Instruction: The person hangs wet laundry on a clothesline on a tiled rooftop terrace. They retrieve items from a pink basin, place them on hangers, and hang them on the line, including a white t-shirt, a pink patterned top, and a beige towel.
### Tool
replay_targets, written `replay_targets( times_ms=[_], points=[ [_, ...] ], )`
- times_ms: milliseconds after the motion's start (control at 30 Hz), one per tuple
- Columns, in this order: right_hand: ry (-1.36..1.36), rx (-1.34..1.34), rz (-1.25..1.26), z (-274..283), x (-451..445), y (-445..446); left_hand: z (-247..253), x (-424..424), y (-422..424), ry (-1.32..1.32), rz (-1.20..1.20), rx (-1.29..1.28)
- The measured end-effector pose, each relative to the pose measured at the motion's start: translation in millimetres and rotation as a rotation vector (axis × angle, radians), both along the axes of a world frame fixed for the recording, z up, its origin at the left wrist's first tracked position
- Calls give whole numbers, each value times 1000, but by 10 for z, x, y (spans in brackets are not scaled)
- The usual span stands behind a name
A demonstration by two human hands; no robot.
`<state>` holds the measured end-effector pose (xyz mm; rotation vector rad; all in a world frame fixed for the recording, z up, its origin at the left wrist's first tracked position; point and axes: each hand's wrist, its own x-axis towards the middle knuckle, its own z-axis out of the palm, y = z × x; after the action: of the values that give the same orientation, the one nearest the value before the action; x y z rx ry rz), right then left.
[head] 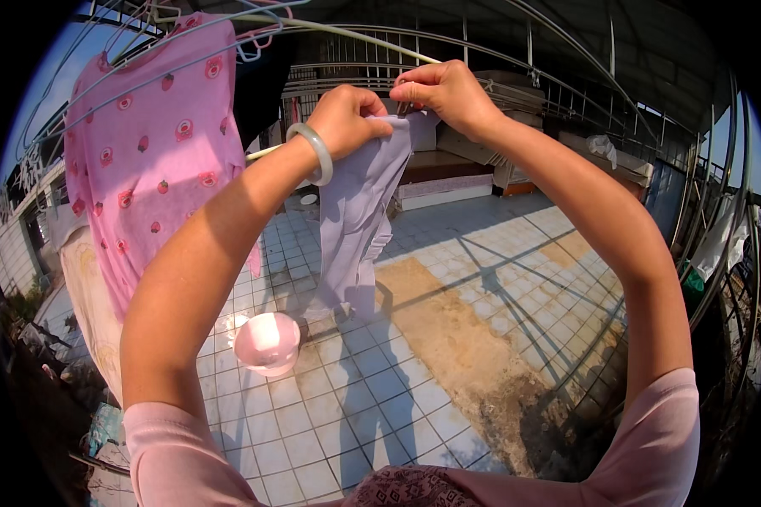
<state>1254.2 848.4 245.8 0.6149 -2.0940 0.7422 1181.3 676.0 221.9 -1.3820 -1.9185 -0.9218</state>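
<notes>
A pale lavender garment (361, 196) hangs down in front of me, its top edge up at my hands. My left hand (349, 117), with a pale bangle (318, 155) at the wrist, pinches that edge between thumb and fingers. On the right, my right hand (447, 95) grips a small brownish clip (403, 104), which sits at the garment's top edge. What holds the garment behind my fingers is partly hidden. A pink long-sleeved top (165, 139) with strawberry and bear prints hangs at the left.
Blue and pink hangers (253, 38) hang near a pale pole (349, 33) overhead. A pink basin (267, 344) stands on the tiled floor (298, 405). Metal railings and stacked boards (475, 155) are behind. A cream cloth (89, 279) hangs at the left, and metal bars rise at the right.
</notes>
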Motion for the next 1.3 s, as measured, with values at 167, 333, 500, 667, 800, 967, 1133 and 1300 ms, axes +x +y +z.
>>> replay_targets(
  times_ms=[167, 333, 500, 667, 800, 967, 1133, 1300],
  points=[
    [119, 141, -17, -33, 9, -73, 9, 6, -25, -40, 17, -23],
    [110, 192, 72, -126, -34, -122, -23, -26, -90, -103, 10, -66],
    [-128, 188, 42, -195, 7, -117, -173, 47, -19, -119, 87, -4],
    [214, 357, -126, -230, -178, 152, -152, 10, 152, 69, 252, -51],
    [625, 423, -154, -563, 234, -391, -461, 284, -197, 305, 364, 271],
    [671, 711, 55, -1462, 613, -799, -1598, 776, -963, 212, 204, 379],
    [589, 808, 304, -2122, 723, -1195, -2687, 1353, -1991, -120, 372, 147],
    [182, 650, 375, -2326, 394, -2244, -3736, 1708, -3399, -602, 605, 560]
  ],
)
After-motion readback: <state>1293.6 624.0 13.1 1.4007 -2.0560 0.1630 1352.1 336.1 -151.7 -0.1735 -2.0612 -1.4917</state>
